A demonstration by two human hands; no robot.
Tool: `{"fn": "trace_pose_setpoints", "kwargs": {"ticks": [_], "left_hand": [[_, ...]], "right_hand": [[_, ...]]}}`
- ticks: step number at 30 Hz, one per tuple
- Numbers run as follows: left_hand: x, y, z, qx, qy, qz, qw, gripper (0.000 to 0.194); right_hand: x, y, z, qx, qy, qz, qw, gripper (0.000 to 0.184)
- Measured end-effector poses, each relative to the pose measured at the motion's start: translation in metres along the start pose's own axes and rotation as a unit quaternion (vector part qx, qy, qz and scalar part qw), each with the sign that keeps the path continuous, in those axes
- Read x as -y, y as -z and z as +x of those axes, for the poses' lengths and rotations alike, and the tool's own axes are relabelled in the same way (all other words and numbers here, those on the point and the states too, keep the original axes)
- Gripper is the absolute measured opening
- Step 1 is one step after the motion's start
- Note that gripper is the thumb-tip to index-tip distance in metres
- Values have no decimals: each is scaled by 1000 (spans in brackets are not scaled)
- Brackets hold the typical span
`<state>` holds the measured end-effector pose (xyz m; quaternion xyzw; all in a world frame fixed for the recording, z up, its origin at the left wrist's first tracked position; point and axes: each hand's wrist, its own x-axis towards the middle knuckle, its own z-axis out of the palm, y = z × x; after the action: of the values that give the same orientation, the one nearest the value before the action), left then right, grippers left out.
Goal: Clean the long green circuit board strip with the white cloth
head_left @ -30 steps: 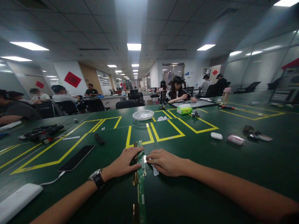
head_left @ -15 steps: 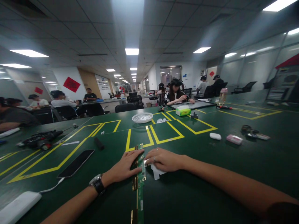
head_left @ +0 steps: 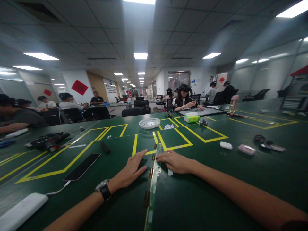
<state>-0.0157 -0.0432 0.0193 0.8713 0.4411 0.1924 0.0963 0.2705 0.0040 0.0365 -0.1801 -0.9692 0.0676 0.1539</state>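
Note:
A long, narrow green circuit board (head_left: 152,195) with gold-coloured flaps along its left edge runs away from me over the table. My right hand (head_left: 175,161) is at its far part, fingers curled and closed on the board's right edge; the fingertips are partly hidden. A small white strip (head_left: 170,172) pokes out beneath that hand. To the left of the board my left hand (head_left: 131,170) lies with fingers stretched and thumb apart, holding nothing. A gap shows between it and the board.
Left of me lie a phone (head_left: 82,167) cabled to a white power bank (head_left: 25,211) and a black stick (head_left: 105,147). Farther off are a white basket (head_left: 149,123) and tissue pack (head_left: 192,118). A white case (head_left: 226,145) and pink case (head_left: 246,149) sit right. A person (head_left: 184,99) sits opposite.
The board has shifted right and slants slightly, with my right hand moving along. My left hand has come off the board. The white strip shows less under my right hand. The view has swung a little.

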Motion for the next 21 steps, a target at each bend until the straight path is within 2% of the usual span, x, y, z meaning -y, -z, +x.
{"fn": "trace_pose_setpoints", "kwargs": {"ticks": [2,3,4,7,11,21], "left_hand": [[0,-1,1,2,1,0,1000,61],[0,-1,1,2,1,1,1000,60],[0,0,1,1,1,1,1000,59],[0,1,2,-3,2,1,1000,58],[0,1,2,3,5,-2,1000,57],[-4,5,0,16,-4,-25,1000,55]], "right_hand": [[-24,2,-11,-7,-110,-64,992,46],[-36,3,-17,-18,-179,-98,979,45],[-48,4,-23,-28,-221,-115,968,44],[-75,6,-39,-44,-294,-139,944,41],[-88,3,-50,-34,-329,-144,932,44],[-92,0,-48,-2,-360,-114,926,60]]}}
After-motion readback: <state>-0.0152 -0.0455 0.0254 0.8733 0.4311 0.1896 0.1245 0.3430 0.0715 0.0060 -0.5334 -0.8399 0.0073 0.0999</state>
